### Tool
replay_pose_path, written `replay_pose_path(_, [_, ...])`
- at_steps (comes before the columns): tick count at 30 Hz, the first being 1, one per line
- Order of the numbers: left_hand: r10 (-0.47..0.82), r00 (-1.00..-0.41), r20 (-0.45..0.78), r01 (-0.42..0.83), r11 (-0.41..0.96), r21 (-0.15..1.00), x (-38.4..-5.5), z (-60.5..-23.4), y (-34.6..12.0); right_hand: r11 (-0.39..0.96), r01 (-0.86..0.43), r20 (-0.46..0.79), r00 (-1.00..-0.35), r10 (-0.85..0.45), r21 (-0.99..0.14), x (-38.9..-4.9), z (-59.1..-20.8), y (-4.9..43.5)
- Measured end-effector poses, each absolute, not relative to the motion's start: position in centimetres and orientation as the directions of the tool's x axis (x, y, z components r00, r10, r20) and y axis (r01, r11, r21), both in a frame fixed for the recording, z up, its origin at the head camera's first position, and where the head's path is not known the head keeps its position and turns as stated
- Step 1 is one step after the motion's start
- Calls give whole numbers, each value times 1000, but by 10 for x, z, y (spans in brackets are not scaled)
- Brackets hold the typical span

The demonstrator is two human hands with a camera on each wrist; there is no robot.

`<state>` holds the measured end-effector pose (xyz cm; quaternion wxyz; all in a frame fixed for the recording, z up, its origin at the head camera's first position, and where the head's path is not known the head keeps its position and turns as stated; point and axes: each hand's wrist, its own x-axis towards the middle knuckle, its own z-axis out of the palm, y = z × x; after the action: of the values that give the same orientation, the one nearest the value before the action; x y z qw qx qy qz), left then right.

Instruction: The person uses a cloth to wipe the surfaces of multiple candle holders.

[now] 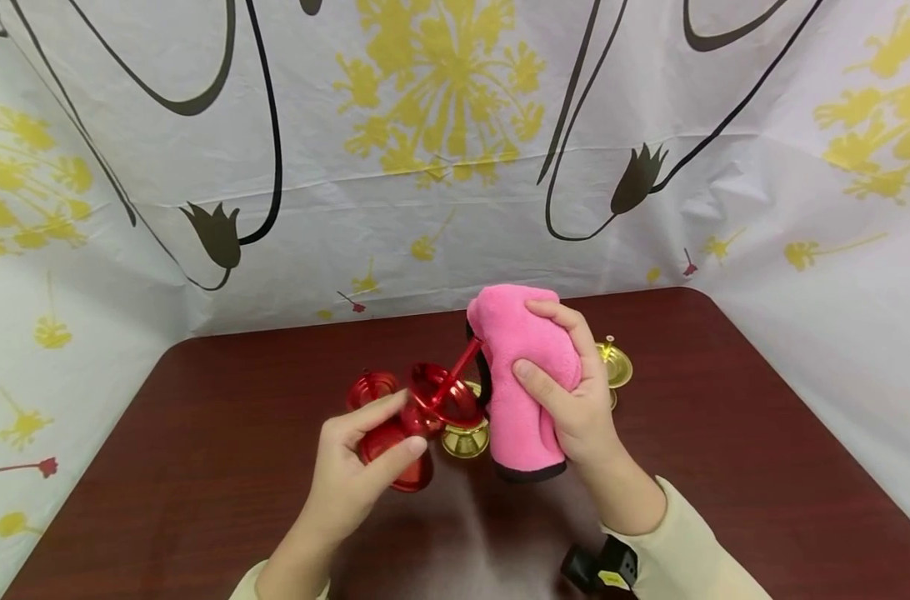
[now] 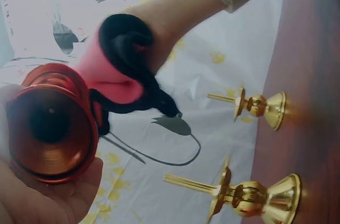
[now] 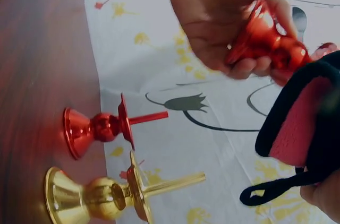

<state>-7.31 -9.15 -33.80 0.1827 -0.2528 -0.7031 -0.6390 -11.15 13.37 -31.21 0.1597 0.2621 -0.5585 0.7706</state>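
My left hand (image 1: 353,458) grips a shiny red candle holder (image 1: 447,400) around its base, holding it tilted above the table. The hollow underside of that holder faces the left wrist view. My right hand (image 1: 578,400) holds a folded pink cloth (image 1: 526,400) with black edging, thumb and fingers pressed into it. The red stem leans up to the right, and its tip meets the cloth. In the right wrist view, fingers wrap the flared base (image 3: 255,33), while the cloth (image 3: 300,123) hides the stem.
Another red candle holder (image 3: 106,127) stands on the dark wooden table (image 1: 222,450), left of a gold one (image 1: 466,440). A second gold holder (image 1: 614,367) stands behind my right hand. Black wrist gear (image 1: 605,568) sits by my right sleeve. A patterned curtain (image 1: 455,217) surrounds the table.
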Motion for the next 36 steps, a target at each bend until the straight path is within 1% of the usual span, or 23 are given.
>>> replay_pose_path(3, [112, -784, 611, 615, 11, 788, -74, -338, -93, -280, -555, 593, -802, -71, -784, -113, -314, 132])
replay_pose_path(7, [132, -796, 590, 599, 37, 800, -74, -338, -94, -225, -554, 590, -794, -147, -802, -111, -316, 130])
replay_pose_path(11, [143, -811, 567, 582, 101, 807, -73, -337, -95, -147, -526, 546, -792, -274, -837, -109, -314, 134])
replay_pose_path(15, [125, -804, 581, 594, 186, 783, -71, -335, -95, -80, -513, 500, -771, -394, -854, -110, -310, 139])
replay_pose_path(18, [95, -788, 608, 610, 253, 751, -72, -333, -95, -36, -516, 481, -768, -424, -856, -111, -310, 141])
replay_pose_path(23, [48, -766, 641, 618, 329, 714, -74, -333, -96, 17, -536, 479, -768, -424, -844, -111, -310, 140])
replay_pose_path(28, [59, -754, 654, 627, 360, 691, -75, -333, -96, 25, -555, 496, -761, -418, -831, -110, -309, 140])
replay_pose_path(31, [79, -765, 640, 621, 355, 699, -74, -332, -97, -5, -561, 509, -749, -424, -828, -110, -308, 142])
replay_pose_path(34, [120, -796, 594, 601, 282, 748, -72, -332, -97, -78, -540, 517, -741, -429, -838, -110, -310, 143])
replay_pose_path(36, [173, -823, 541, 567, 198, 800, -71, -333, -96, -137, -525, 528, -734, -426, -840, -111, -312, 144])
